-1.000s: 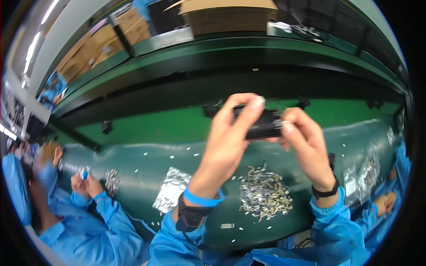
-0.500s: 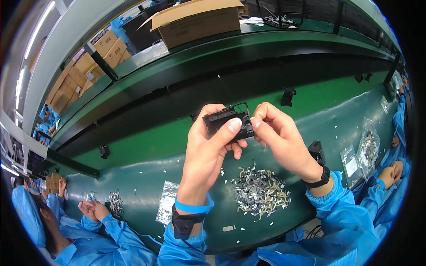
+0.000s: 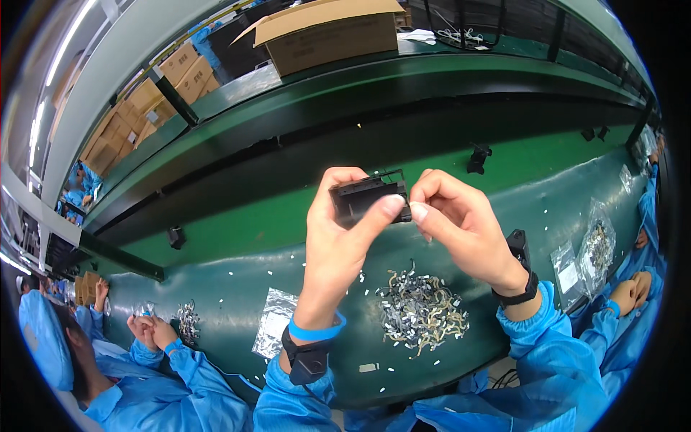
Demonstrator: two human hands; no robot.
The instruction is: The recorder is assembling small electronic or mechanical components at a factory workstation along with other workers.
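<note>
My left hand (image 3: 344,230) is wrapped round a black plastic housing (image 3: 360,196), a boxy part with an open frame at its upper right corner. The left thumb lies across its face, near the right end. At that right end my right hand (image 3: 455,219) pinches with thumb and forefinger, touching the housing's edge. Whatever sits between those fingertips is too small to make out. Below the hands, a pile of small flex cables (image 3: 423,313) with white and tan pieces lies on the green table mat (image 3: 345,374).
A clear plastic bag (image 3: 275,322) lies left of the pile, and further bags (image 3: 596,245) lie at the right. Black parts (image 3: 478,158) stand along the far green strip. Co-workers in blue sit on both sides; one's hands (image 3: 152,333) work at the left. A cardboard box (image 3: 331,45) sits on the shelf.
My left thumb has slid toward the housing's right end, closer to the right fingertips. The right hand keeps its pinch there. The whole view has shifted slightly.
</note>
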